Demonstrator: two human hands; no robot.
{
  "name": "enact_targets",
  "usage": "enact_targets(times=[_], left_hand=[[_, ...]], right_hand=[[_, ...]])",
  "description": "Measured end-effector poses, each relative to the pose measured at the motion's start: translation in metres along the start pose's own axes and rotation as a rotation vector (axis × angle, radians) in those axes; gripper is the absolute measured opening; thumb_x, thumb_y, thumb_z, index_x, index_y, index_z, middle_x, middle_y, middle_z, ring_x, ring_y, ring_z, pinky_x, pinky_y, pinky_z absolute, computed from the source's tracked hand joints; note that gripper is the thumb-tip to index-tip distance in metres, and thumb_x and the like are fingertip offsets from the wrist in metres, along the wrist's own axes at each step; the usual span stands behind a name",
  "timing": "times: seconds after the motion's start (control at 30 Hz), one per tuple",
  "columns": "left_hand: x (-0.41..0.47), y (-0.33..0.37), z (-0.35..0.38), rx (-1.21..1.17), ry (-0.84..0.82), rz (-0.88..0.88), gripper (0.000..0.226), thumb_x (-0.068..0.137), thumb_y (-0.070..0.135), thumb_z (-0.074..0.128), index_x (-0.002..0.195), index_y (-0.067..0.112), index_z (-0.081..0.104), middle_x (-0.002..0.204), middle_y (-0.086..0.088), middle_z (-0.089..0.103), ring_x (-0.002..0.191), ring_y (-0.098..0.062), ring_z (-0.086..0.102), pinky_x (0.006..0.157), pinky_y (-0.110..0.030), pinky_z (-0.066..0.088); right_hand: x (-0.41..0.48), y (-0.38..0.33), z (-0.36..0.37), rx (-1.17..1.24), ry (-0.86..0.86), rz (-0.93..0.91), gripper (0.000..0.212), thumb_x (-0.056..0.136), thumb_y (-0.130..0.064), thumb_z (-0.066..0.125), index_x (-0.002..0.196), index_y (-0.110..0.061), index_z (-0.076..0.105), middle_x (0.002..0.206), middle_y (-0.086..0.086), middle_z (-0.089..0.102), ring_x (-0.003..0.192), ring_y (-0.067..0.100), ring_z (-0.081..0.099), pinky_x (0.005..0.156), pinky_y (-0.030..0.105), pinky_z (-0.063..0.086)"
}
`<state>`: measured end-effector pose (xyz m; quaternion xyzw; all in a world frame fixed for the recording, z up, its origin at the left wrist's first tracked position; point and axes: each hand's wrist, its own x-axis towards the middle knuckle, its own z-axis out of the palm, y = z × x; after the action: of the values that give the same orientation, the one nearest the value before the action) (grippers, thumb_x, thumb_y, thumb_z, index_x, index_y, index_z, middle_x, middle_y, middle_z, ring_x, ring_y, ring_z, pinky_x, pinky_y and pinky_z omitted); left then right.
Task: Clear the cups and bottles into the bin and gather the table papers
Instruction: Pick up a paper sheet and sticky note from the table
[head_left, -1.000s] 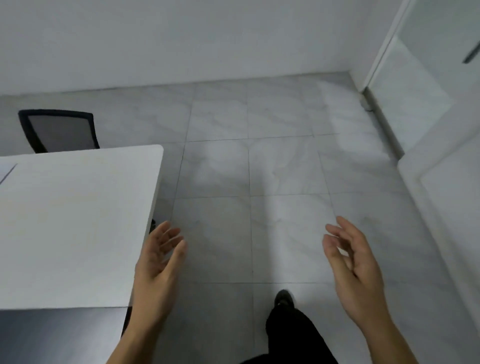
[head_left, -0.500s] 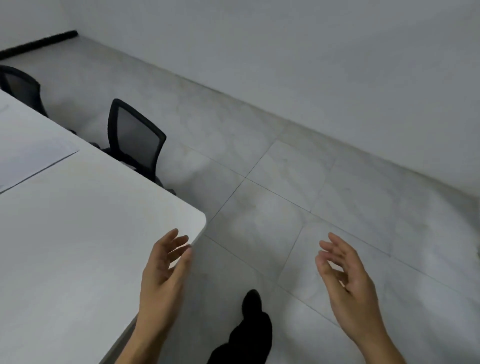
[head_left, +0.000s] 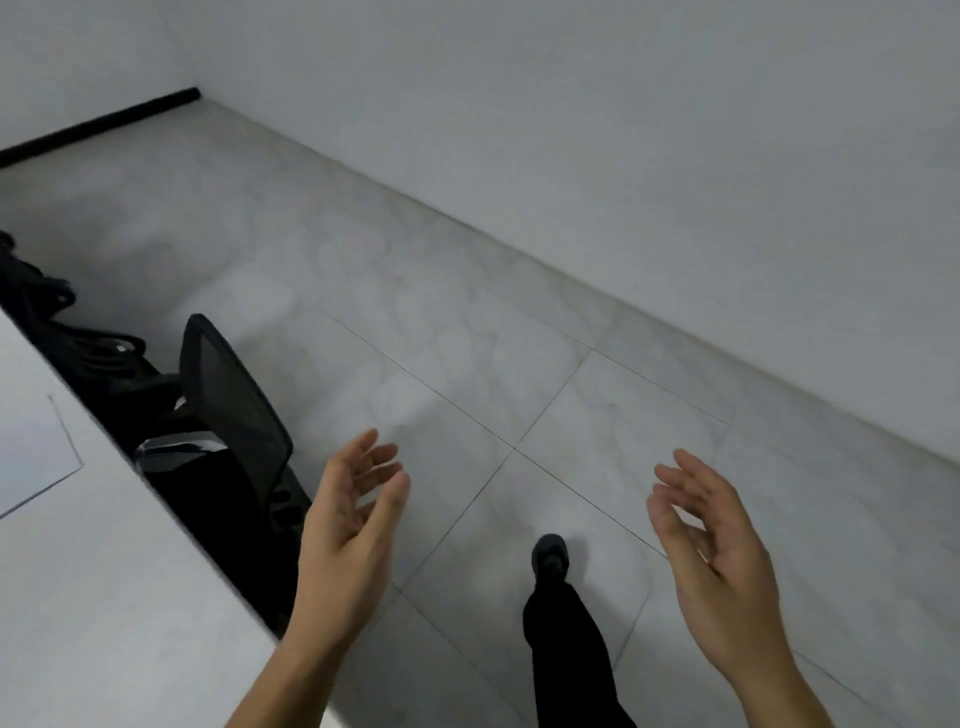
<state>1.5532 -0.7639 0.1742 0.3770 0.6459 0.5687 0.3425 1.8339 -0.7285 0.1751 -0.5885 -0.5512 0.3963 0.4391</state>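
Beside table (head_left: 104, 597), left hand (head_left: 345, 525), right hand (head_left: 711, 545) splayed, empty; paper (head_left: 31, 457) cropped at left.

Floor (head_left: 467, 338): large pale grey marble-look tiles, thin dark joints. Plain white wall (head_left: 623, 130) along right, meeting second white wall (head_left: 78, 52) at far-left corner. Black skirting strip (head_left: 98, 124) under second wall only. White table (head_left: 104, 597) lower left. Black mesh-back chair (head_left: 234, 410) against table edge. More black chairs (head_left: 36, 296) beyond, blurred. Light soft, even.
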Motion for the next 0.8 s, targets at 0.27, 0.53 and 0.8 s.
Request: enact_targets(times=[0.27,0.53,0.8], left_hand=[[0.187,-0.009,0.026,-0.021,0.254,-0.119,0.048,0.081,0.024,0.065,0.128,0.022,0.056,0.120,-0.006,0.066,0.112,-0.019,0.065,0.087,-0.026,0.051],[0.333,0.016,-0.018,-0.080,0.656,-0.105,0.052,0.084,0.023,0.063,0.135,0.025,0.054,0.122,-0.001,0.067,0.114,-0.016,0.065,0.095,-0.041,0.051],[0.529,-0.024,-0.101,-0.136,0.884,-0.152,0.046,0.082,0.026,0.065,0.127,0.033,0.057,0.120,-0.003,0.067,0.111,-0.013,0.065,0.105,-0.050,0.047]], right_hand=[[0.254,-0.018,0.124,0.041,-0.309,-0.022,0.048,0.085,-0.042,0.059,0.132,-0.036,0.055,0.119,-0.028,0.064,0.115,-0.005,0.059,0.083,0.003,0.044],[0.444,-0.097,0.304,-0.010,-0.699,-0.163,0.045,0.088,-0.042,0.059,0.133,-0.038,0.054,0.121,-0.026,0.064,0.114,-0.008,0.059,0.083,0.003,0.045],[0.579,-0.134,0.516,-0.049,-0.862,-0.209,0.045,0.088,-0.040,0.061,0.133,-0.039,0.053,0.121,-0.028,0.063,0.115,-0.006,0.059,0.082,0.008,0.047]])
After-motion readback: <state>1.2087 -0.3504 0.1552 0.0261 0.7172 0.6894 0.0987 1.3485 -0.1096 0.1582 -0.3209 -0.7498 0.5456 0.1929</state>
